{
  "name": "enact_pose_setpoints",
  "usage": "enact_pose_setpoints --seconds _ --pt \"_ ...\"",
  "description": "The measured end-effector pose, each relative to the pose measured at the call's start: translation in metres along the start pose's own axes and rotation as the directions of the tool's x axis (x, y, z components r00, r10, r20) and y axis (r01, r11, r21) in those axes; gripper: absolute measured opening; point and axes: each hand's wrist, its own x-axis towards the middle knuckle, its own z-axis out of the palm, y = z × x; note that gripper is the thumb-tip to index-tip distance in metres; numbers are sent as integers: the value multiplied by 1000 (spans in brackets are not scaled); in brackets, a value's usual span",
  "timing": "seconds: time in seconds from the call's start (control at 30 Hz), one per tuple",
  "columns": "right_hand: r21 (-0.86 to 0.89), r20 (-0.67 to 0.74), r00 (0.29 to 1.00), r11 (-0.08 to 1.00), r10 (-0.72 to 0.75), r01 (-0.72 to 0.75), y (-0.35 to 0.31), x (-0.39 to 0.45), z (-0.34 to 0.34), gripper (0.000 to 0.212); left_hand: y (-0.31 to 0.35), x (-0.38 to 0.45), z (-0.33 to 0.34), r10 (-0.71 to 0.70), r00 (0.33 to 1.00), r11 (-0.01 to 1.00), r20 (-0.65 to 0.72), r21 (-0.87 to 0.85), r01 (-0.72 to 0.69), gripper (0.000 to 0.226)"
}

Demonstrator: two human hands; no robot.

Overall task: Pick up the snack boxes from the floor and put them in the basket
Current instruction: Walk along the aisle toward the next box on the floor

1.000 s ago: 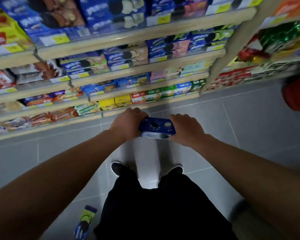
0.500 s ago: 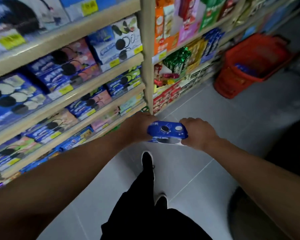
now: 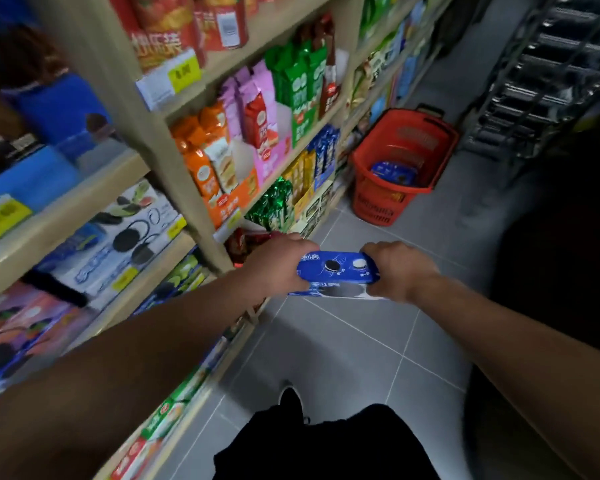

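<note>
A blue snack box [image 3: 338, 270] printed with cookies is carried flat at waist height between both hands. My left hand [image 3: 278, 263] grips its left end and my right hand [image 3: 397, 270] grips its right end. A second box seems to lie under it, showing a pale edge. The red basket [image 3: 371, 199] stands on the floor ahead, close to the shelf base, well beyond my hands. A blue snack pack [image 3: 392, 173] lies inside it.
Stocked wooden shelves [image 3: 174, 188] run along the left side of the aisle. A dark wire rack [image 3: 548, 84] stands at the back right. Grey floor tiles [image 3: 354, 344] stretch between me and the basket. My shoe [image 3: 290, 398] is on the floor below.
The view has turned right along the aisle and the basket has come nearer to the centre. Both hands still hold the blue box, now higher off the floor.
</note>
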Motion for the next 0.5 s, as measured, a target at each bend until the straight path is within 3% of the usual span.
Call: enact_pose_setpoints --seconds 0.3,0.5 --pt "74 22 993 990 116 -118 71 61 -19 46 -2 123 -9 93 993 995 70 17 -95 59" --pt "125 39 987 979 155 -158 162 114 -27 43 16 234 0 109 985 994 136 12 -112 60"
